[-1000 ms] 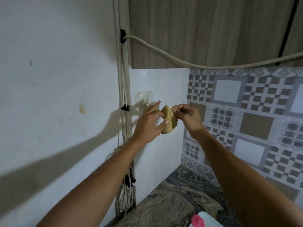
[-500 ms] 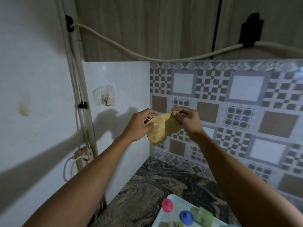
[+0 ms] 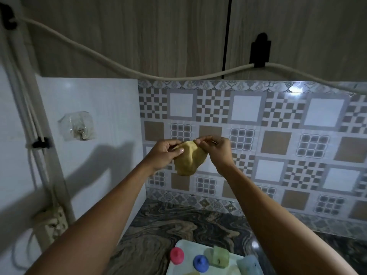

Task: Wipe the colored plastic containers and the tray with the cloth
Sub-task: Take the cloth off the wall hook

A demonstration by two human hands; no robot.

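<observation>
I pinch the yellow cloth (image 3: 189, 159) between my left hand (image 3: 164, 153) and right hand (image 3: 215, 149), raised before the far wall. The tray (image 3: 179, 246) and colored containers (image 3: 218, 257) wait below, near me; no wiping seems started.

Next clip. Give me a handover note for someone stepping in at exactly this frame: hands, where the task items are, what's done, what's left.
Hands: the left hand and the right hand each pinch the top of the yellow cloth, which hangs between them in front of the tiled wall.
Items: the tray sits on the counter below, holding the pink container, blue container, green container and pale blue container.
Done: cloth in hand.
Left: wipe every container and the tray.
</observation>
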